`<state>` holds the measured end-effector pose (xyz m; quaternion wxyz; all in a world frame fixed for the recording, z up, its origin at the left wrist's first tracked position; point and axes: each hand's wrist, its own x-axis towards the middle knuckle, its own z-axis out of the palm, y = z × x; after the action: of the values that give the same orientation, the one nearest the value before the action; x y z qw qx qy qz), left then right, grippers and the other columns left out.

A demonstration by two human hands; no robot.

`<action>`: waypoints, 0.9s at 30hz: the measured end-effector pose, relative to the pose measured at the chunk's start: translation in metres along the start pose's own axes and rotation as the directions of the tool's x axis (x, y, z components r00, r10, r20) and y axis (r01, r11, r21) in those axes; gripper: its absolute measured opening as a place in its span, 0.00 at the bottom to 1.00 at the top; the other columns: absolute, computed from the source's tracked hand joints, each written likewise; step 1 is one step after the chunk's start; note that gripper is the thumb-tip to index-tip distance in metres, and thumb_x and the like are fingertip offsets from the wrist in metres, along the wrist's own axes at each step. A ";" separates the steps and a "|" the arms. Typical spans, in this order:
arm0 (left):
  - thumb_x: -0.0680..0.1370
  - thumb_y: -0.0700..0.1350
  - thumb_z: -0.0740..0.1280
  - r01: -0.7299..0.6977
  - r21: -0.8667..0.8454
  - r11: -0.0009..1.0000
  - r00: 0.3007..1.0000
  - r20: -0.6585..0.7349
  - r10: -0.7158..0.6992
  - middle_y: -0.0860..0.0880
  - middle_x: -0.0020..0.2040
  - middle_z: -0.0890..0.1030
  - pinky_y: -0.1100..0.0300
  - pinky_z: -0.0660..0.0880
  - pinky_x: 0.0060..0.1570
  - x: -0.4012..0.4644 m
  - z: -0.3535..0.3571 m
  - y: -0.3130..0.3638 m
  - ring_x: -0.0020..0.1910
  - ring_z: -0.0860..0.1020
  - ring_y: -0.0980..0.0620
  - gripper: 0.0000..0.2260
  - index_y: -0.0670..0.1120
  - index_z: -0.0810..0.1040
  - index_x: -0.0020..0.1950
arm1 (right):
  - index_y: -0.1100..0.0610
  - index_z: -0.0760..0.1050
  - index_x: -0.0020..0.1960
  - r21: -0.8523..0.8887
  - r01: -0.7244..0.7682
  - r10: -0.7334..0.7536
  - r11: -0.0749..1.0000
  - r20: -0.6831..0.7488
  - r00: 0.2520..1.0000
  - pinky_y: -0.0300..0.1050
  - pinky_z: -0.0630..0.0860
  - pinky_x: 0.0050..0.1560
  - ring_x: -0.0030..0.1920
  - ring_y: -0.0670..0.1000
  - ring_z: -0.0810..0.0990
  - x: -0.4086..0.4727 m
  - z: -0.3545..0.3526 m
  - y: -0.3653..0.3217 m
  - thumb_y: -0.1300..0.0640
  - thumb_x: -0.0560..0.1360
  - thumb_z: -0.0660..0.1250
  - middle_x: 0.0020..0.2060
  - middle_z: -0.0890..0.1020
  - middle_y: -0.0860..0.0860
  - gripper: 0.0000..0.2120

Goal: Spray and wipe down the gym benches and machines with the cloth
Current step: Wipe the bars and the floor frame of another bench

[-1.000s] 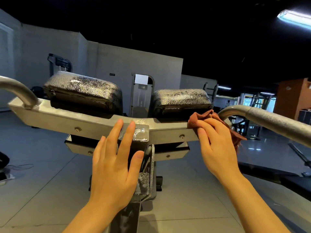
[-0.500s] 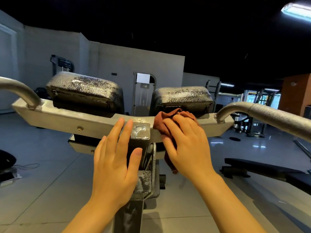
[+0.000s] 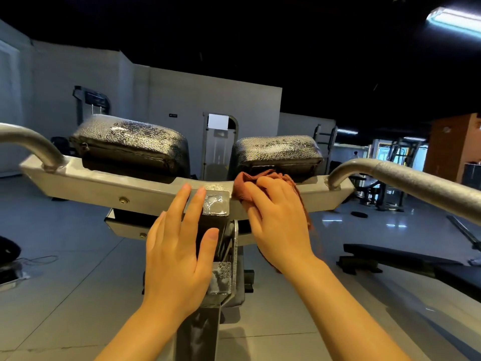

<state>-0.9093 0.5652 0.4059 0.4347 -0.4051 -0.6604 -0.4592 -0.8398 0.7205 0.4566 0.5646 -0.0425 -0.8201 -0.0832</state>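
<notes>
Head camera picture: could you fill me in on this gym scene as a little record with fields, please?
Place: gym hall with grey tiled floor
Machine: grey metal crossbar carrying two black padded cushions
Handles: curved grey metal tubes at both ends
Left hand: fingers straight, resting flat on the crossbar's middle
Right hand: presses a rust-brown cloth onto the crossbar, just right of centre
Cushion surface: shiny speckles, possibly spray
</notes>
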 end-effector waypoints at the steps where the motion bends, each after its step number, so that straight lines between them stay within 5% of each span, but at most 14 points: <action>1: 0.81 0.58 0.50 0.000 0.004 1.000 1.000 0.001 0.000 0.52 0.77 0.58 0.44 0.59 0.67 0.000 -0.001 -0.001 0.72 0.61 0.50 0.24 0.53 0.56 0.77 | 0.56 0.76 0.62 -0.014 0.014 -0.014 1.000 0.002 1.000 0.48 0.68 0.61 0.58 0.55 0.73 0.000 0.000 0.000 0.57 0.75 0.62 0.56 0.78 0.53 0.17; 4: 0.81 0.57 0.51 0.007 0.010 1.000 1.000 0.004 -0.007 0.52 0.76 0.58 0.44 0.58 0.68 -0.001 -0.001 -0.002 0.71 0.62 0.50 0.24 0.53 0.57 0.77 | 0.57 0.77 0.59 -0.023 0.064 -0.063 0.998 0.009 0.998 0.45 0.71 0.56 0.54 0.53 0.75 -0.004 -0.009 0.014 0.59 0.77 0.64 0.53 0.79 0.52 0.12; 7: 0.82 0.60 0.48 0.020 0.011 1.000 1.000 0.007 -0.020 0.51 0.76 0.59 0.45 0.59 0.67 -0.001 -0.001 -0.001 0.70 0.63 0.49 0.25 0.53 0.57 0.76 | 0.51 0.78 0.55 0.177 -0.124 0.132 0.976 -0.038 0.990 0.37 0.68 0.56 0.53 0.47 0.73 -0.009 -0.026 0.030 0.61 0.79 0.60 0.49 0.77 0.45 0.10; 10: 0.82 0.62 0.46 0.031 0.008 0.999 0.999 0.017 -0.031 0.51 0.76 0.60 0.45 0.59 0.66 -0.001 0.000 -0.001 0.69 0.64 0.49 0.25 0.54 0.57 0.77 | 0.43 0.70 0.49 0.456 -0.361 0.451 0.813 -0.104 0.886 0.37 0.72 0.50 0.48 0.38 0.73 -0.011 -0.044 0.030 0.59 0.82 0.60 0.46 0.74 0.40 0.11; 14: 0.82 0.63 0.45 0.034 0.007 0.999 0.999 0.027 -0.034 0.51 0.77 0.59 0.46 0.61 0.65 -0.001 -0.001 0.000 0.69 0.65 0.48 0.25 0.56 0.57 0.77 | 0.45 0.67 0.53 0.688 -0.213 0.580 0.693 -0.357 0.732 0.34 0.71 0.56 0.51 0.38 0.75 0.019 -0.060 0.012 0.57 0.83 0.58 0.49 0.75 0.47 0.06; 16: 0.82 0.62 0.47 0.027 0.013 1.000 0.999 0.033 -0.027 0.52 0.77 0.59 0.46 0.61 0.64 0.000 -0.001 0.001 0.68 0.65 0.48 0.24 0.56 0.57 0.77 | 0.48 0.66 0.54 0.602 -0.161 0.486 0.782 -0.427 0.763 0.38 0.72 0.56 0.50 0.41 0.74 0.047 -0.049 0.008 0.57 0.83 0.57 0.50 0.72 0.47 0.04; 19: 0.81 0.59 0.50 0.010 0.018 1.000 0.999 0.033 -0.010 0.53 0.78 0.57 0.46 0.62 0.64 0.000 -0.002 0.000 0.69 0.65 0.50 0.24 0.58 0.55 0.77 | 0.48 0.70 0.53 0.357 -0.236 0.325 0.904 -0.213 0.922 0.53 0.73 0.60 0.52 0.49 0.75 0.075 -0.018 0.002 0.48 0.80 0.55 0.48 0.74 0.42 0.07; 21: 0.81 0.61 0.49 0.013 0.003 1.000 0.999 0.031 -0.013 0.53 0.77 0.57 0.45 0.63 0.63 0.001 -0.003 0.000 0.69 0.65 0.50 0.24 0.59 0.55 0.77 | 0.46 0.73 0.58 0.134 -0.217 0.233 0.967 -0.119 0.965 0.57 0.62 0.70 0.60 0.53 0.73 0.078 -0.002 0.003 0.42 0.78 0.56 0.52 0.77 0.45 0.14; 27: 0.79 0.57 0.54 0.016 0.002 1.000 0.999 0.031 -0.016 0.57 0.78 0.57 0.46 0.63 0.63 0.001 -0.003 0.000 0.66 0.70 0.48 0.26 0.62 0.53 0.77 | 0.53 0.74 0.64 0.120 0.123 -0.121 0.985 -0.026 0.992 0.43 0.52 0.72 0.66 0.52 0.70 0.070 -0.004 0.006 0.51 0.77 0.62 0.62 0.77 0.50 0.17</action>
<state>-0.9089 0.5620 0.4072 0.4212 -0.4066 -0.6705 -0.4558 -0.8599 0.7235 0.5238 0.5678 0.0428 -0.8192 -0.0681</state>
